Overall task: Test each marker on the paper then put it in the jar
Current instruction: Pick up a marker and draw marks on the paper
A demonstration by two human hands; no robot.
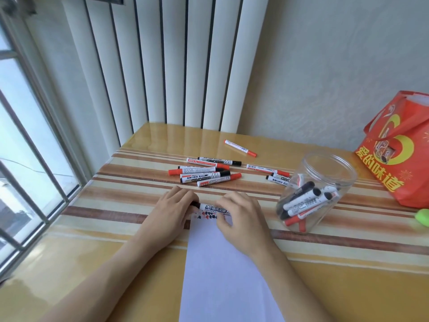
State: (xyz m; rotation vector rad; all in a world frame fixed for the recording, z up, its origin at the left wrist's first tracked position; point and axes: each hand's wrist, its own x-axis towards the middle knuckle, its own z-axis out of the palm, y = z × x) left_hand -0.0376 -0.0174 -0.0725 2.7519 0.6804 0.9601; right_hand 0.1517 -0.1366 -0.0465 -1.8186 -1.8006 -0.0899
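Black-capped marker [212, 209] lies crosswise over paper [222, 263], both hands' fingers [228, 201] gripping it.

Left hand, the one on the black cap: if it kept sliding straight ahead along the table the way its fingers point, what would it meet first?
Probably the loose markers beyond the left hand, likely the nearest red-capped one; depth is unclear.

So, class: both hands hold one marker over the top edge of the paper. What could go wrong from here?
1. The left hand grips the black cap end and the right hand the barrel of the marker; a sharp pull could jerk the tip across the table instead of the paper.
2. The jar stands close to the right forearm, so a swinging elbow might tip it.
3. The loose markers could roll if bumped.
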